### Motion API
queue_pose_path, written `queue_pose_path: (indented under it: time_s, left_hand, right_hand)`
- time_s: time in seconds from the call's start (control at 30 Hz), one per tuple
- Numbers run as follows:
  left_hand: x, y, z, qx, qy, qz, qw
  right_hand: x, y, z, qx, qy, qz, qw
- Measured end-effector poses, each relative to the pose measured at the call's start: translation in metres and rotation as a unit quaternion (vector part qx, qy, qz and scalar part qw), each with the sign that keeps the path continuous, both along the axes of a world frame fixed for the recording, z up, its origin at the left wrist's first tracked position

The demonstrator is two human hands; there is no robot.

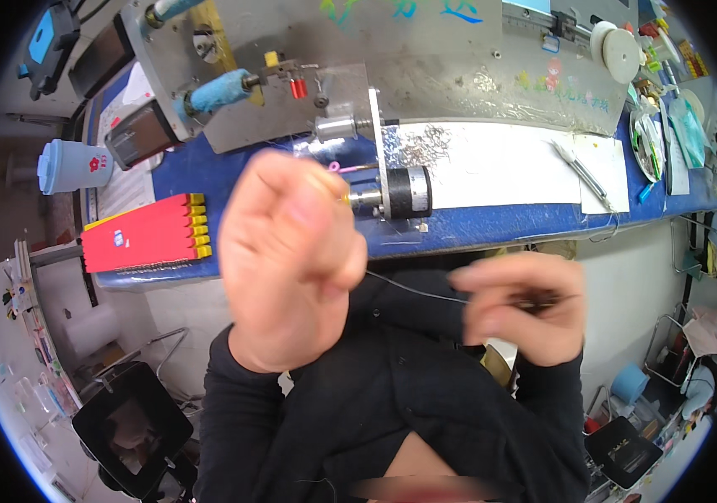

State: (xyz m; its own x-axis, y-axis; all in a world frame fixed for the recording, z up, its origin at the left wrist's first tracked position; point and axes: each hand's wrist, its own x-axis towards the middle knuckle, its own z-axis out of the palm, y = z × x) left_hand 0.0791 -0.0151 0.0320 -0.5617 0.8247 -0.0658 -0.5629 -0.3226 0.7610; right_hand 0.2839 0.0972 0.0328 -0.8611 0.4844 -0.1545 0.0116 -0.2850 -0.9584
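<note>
My left hand (291, 260) is closed, raised before the machine with its thumb bent over the fingers. A thin grey wire (417, 290) runs from its edge to the fingertips of my right hand (530, 303). The right fingers are pinched together, somewhat blurred by motion. Something thin and dark (539, 298) shows in the right palm; its kind I cannot make out. Just beyond my left hand sits a black round knob (409, 192) on an upright metal plate (380, 151), with a metal shaft (363, 198) partly hidden by the hand.
A grey metal machine (442, 59) fills the back of the blue-topped table (493, 226). Red sheets with yellow edges (145, 235) and a light blue cup (75, 166) are at left. White paper (484, 168) bears a pen-shaped tool (583, 174). Two white spools (618, 52) stand back right.
</note>
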Motion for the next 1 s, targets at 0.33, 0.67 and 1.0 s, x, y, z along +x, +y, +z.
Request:
queue_pose_path:
  time_s: [0.33, 0.67, 1.0]
  left_hand:
    - [0.051, -0.027, -0.096, -0.207, 0.604, 0.056, 0.768]
    - [0.044, -0.025, -0.082, -0.264, 0.662, -0.059, 0.699]
    - [-0.075, 0.007, -0.011, -0.218, 0.853, 0.256, 0.4]
  right_hand:
    - [0.061, -0.01, -0.062, 0.286, -0.26, -0.142, 0.911]
    - [-0.012, -0.021, -0.098, 0.509, -0.041, -0.002, 0.86]
    - [-0.029, 0.011, -0.048, 0.257, -0.019, -0.044, 0.965]
